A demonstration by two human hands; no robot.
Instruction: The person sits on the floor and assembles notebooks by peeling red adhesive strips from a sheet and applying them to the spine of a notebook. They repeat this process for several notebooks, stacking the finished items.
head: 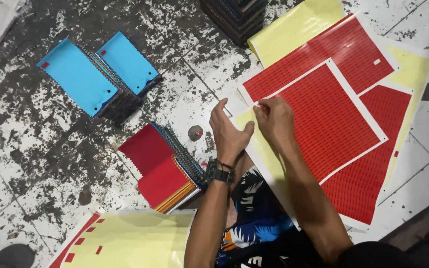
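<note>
Blue-covered swatch books [78, 75] lie far left on the stained tile floor [26, 149], with a red-covered stack [162, 166] nearer the person, both well apart from the hands. At centre the left hand [229, 131], watch at the wrist, is half curled with fingers raised, touching the yellow backing edge of the red sticker sheet [333, 119]; it seems to grasp nothing. Just beside it, the right hand [274, 119] pinches at the sheet's upper-left corner, so the right is the nearer one. From there the sheet's long axis runs down and to the right. Whatever sits between the pinching fingertips is too small to make out, and the right forearm hides the sheet's lower-left edge.
</note>
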